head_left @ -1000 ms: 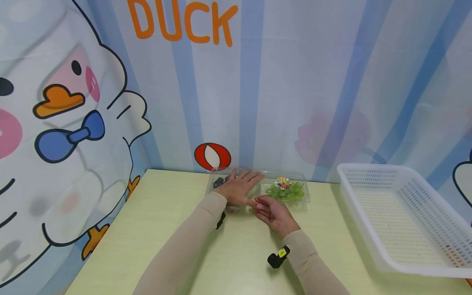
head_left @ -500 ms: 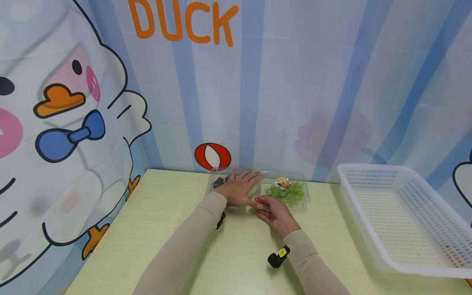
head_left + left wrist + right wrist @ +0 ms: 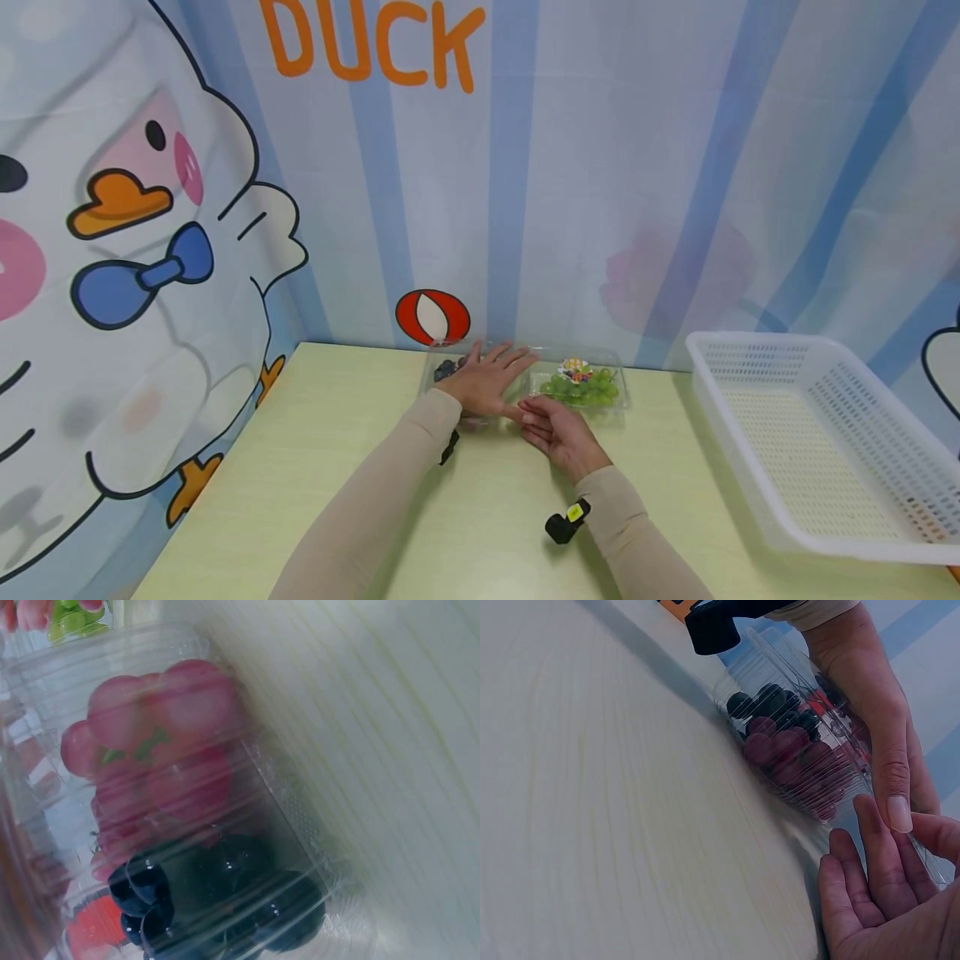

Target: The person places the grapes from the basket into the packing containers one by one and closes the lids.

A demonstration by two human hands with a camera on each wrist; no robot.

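Observation:
My left hand rests with spread fingers on a clear plastic fruit box. Through its wall show red grapes and dark grapes. My right hand is at that box's right edge. In the right wrist view its thumb is over the edge beside my left thumb, with its fingers below, pinching the rim. Just right, behind my right hand, a second clear box holds green grapes and bears a round fruit sticker. My left hand hides much of the first box.
A white perforated plastic basket stands on the right of the pale yellow table. Behind the boxes hangs a blue and white striped cloth with a printed duck, close to the table's back edge.

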